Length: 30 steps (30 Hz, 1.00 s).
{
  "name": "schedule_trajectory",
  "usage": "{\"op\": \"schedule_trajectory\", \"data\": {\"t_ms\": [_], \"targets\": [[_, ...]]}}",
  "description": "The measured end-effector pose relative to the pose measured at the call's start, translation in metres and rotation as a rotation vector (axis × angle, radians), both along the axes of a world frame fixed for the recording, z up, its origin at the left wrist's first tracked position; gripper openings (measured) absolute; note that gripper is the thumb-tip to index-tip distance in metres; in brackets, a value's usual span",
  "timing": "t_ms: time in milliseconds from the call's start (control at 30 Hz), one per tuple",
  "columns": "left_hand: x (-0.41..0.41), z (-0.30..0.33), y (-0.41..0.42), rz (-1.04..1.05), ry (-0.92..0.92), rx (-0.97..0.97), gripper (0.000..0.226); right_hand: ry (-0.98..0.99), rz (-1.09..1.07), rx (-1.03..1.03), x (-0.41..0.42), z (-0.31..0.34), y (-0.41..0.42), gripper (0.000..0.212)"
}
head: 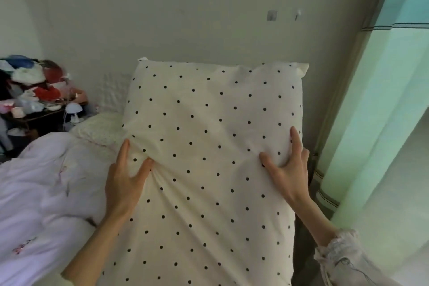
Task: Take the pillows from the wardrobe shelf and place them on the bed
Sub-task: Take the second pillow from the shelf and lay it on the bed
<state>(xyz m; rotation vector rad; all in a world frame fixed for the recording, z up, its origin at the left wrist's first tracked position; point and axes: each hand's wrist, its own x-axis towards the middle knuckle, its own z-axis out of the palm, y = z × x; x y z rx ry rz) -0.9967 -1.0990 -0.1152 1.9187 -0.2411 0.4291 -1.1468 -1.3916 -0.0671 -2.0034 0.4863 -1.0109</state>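
Note:
A large cream pillow with black dots (209,134) fills the middle of the view, its far end against the wall. My left hand (125,181) grips its left edge, thumb pressed into the bunched fabric. My right hand (290,169) holds its right side, fingers spread over the cover. A second, smaller pale pillow (99,130) lies on the bed to the left, partly hidden by the dotted one. The bed (34,193) is covered with a rumpled light pink quilt. The wardrobe is out of view.
A cluttered side table (34,109) with piled clothes and a small white lamp (73,111) stands at the left by the bed's head. A pale green curtain (383,111) hangs along the right. Two hooks (271,15) are on the wall ahead.

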Motion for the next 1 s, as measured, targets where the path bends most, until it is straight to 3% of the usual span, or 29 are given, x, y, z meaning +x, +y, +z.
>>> {"op": "schedule_trajectory", "data": {"t_ms": [500, 1000], "targets": [[0.271, -0.019, -0.115, 0.112, 0.143, -0.092, 0.067, 0.081, 0.098, 0.038, 0.315, -0.015, -0.126, 0.090], [0.445, -0.069, -0.200, 0.410, 0.262, -0.028, 0.068, 0.225, 0.317, -0.046, 0.584, -0.054, -0.227, 0.089]]}}
